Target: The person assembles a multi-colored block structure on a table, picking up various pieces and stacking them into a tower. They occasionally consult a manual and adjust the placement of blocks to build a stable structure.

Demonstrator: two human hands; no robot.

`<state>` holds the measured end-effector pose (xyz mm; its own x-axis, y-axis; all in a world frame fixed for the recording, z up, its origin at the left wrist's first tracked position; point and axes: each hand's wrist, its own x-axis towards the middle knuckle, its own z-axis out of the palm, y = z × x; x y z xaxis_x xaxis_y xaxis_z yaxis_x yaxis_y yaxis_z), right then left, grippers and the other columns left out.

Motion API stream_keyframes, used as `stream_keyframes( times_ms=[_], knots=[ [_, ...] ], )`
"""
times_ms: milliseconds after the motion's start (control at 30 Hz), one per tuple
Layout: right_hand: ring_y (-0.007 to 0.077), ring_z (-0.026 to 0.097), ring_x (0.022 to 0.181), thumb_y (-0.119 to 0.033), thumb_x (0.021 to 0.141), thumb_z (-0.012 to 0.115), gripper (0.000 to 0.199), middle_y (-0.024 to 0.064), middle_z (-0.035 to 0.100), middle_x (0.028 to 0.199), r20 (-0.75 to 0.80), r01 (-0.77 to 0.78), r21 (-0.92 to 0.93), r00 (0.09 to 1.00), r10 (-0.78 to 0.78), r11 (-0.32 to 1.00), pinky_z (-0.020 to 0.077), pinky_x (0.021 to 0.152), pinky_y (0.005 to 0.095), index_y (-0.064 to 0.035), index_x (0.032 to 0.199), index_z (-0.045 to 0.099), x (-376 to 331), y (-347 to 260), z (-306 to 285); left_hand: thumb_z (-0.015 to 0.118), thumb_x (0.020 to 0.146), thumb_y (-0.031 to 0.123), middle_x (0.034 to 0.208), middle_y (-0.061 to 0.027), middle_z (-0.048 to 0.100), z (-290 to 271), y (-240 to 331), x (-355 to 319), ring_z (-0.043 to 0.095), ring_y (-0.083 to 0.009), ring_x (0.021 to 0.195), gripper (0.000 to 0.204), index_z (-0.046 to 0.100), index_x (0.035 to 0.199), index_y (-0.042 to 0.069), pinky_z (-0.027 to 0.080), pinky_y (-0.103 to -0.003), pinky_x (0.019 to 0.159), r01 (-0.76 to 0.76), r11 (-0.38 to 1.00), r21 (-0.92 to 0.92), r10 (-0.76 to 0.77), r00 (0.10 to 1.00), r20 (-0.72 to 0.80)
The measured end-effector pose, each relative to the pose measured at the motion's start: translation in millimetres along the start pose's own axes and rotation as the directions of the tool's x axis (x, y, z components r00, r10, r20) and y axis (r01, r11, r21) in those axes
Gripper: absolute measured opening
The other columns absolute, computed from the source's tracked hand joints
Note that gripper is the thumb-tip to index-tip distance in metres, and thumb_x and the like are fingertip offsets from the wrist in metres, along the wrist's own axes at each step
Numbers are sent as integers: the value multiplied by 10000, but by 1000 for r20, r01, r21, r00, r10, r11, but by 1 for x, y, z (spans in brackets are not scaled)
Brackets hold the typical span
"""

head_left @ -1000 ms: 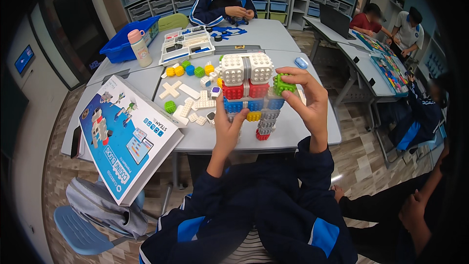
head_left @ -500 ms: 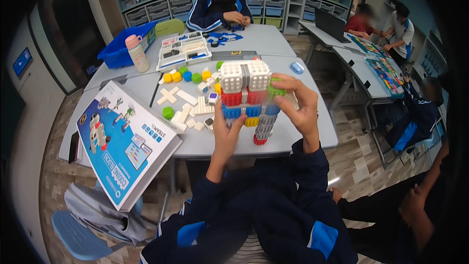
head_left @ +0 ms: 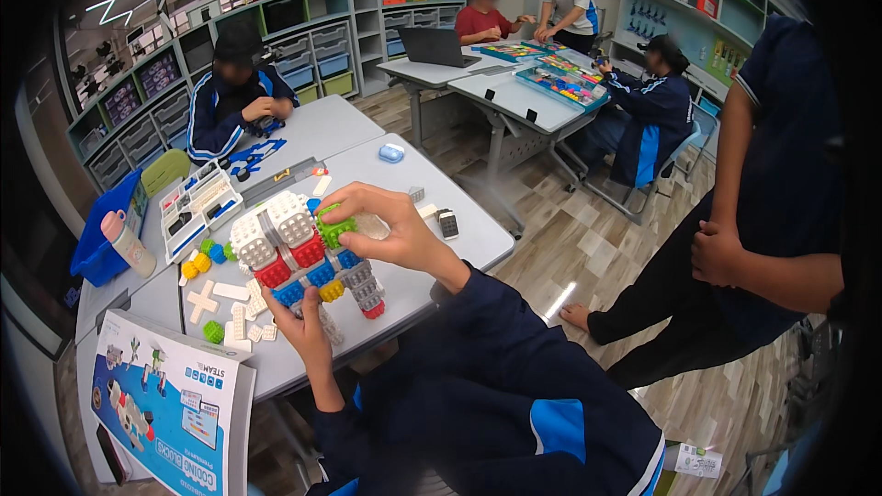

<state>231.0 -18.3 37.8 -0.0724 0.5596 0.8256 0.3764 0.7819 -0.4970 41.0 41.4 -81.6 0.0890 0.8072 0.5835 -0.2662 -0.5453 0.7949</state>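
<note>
A block model (head_left: 310,250) of white, red, blue, yellow and grey studded bricks is held up over the near part of the table. My left hand (head_left: 309,342) is closed on its lower left side, the thumb against the blue and yellow bricks. With thumb and fingers, my right hand (head_left: 400,228) pinches a green block (head_left: 336,222) against the model's upper right side. Whether that block is fully pressed on cannot be told. A grey leg (head_left: 367,287) with a red foot hangs from the model; a second grey leg is partly hidden behind my left hand.
Loose blocks, among them a white cross piece (head_left: 201,301), lie left of the model. Beyond are a sorting tray (head_left: 171,228), a pink-capped bottle (head_left: 127,243) and a blue bin (head_left: 84,262). A large box (head_left: 241,418) leans at the near left. A person (head_left: 781,165) stands close on the right.
The view has turned to the right, so the table and my hands appear further left and more of the standing person shows. Both hands keep their hold on the model and green block.
</note>
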Motion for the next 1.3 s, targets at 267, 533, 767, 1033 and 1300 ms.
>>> stream_keyframes(
  times_ms=[267,533,767,1033,1300],
  knots=[
    [224,634,1085,-4,770,657,244,130,663,1117,-7,14,-6,1000,-14,1000,481,972,357,-18,1013,678,-1,2,3,626,997,228,1361,-162,485,3,-5,4,490,-218,1193,674,269,1504,-34,378,-338,1044,-15,999,-29,14,1000,-28],
    [238,639,1036,28,733,629,290,138,659,1108,12,115,-75,993,-114,991,485,939,348,-16,1018,662,3,7,4,638,984,235,1305,-171,521,5,2,4,526,-212,1115,674,288,1486,-48,433,-339,967,-18,1000,0,18,999,-33],
    [247,634,1038,16,733,644,342,149,647,1115,1,159,-75,987,-160,984,497,915,368,-13,1073,657,-1,19,6,684,934,138,1351,-183,500,8,-7,4,526,-234,1155,684,319,1483,-46,433,-349,1002,-12,1000,5,12,996,-87],
    [248,664,962,4,729,637,268,167,676,1060,10,138,-76,990,-137,988,525,859,351,21,995,660,4,15,2,685,907,65,1264,-131,573,7,11,6,576,-181,1112,596,398,1422,-16,471,-317,940,-2,998,-67,4,999,32],
    [238,669,924,2,721,641,252,145,681,1018,3,108,-119,994,-108,987,524,842,330,5,972,662,7,11,1,685,915,71,1190,-119,614,8,21,7,611,-162,1029,563,413,1401,-15,491,-300,899,-7,998,-70,10,999,45]
  ],
)
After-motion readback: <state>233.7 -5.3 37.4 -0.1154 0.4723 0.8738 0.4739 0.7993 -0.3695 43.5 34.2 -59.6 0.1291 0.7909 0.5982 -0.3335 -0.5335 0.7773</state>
